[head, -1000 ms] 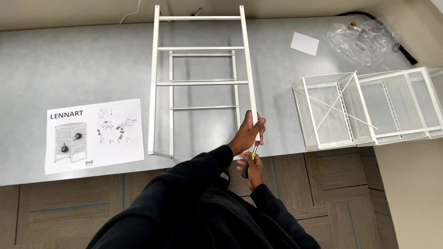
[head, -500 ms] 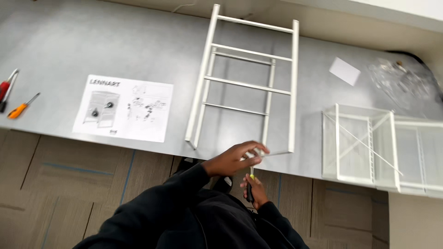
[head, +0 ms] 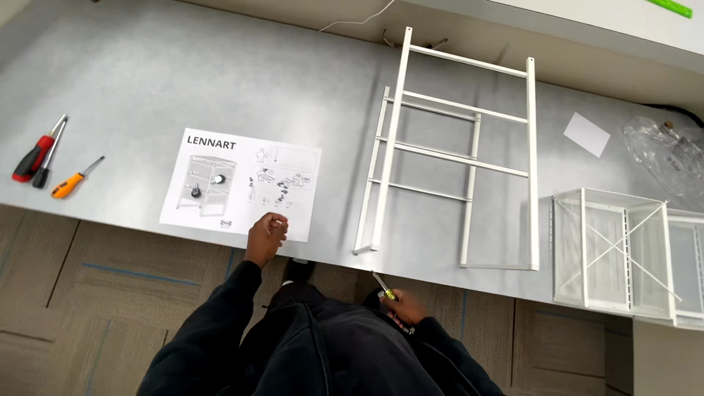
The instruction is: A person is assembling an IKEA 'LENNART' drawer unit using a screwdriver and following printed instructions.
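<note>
My left hand (head: pixel 265 236) is curled shut at the table's front edge, resting by the lower right corner of a paper instruction sheet (head: pixel 242 183). Whether it pinches something small I cannot tell. My right hand (head: pixel 402 306) sits below the table edge, near my lap, gripping a yellow-handled screwdriver (head: pixel 383 286). A white metal ladder-like frame (head: pixel 458 158) lies flat on the grey table (head: pixel 183 81), to the right of the sheet and apart from both hands.
Three screwdrivers lie at the far left: a red one (head: pixel 33 158), a thin black one (head: pixel 50 152) and an orange one (head: pixel 73 180). White wire baskets (head: pixel 616 257) stand at the right edge. A white card (head: pixel 587 134) and a clear plastic bag (head: pixel 667 154) lie behind them.
My left hand has left the frame's lower end and moved left to the instruction sheet. The view has swung left. My right hand still holds the screwdriver low.
</note>
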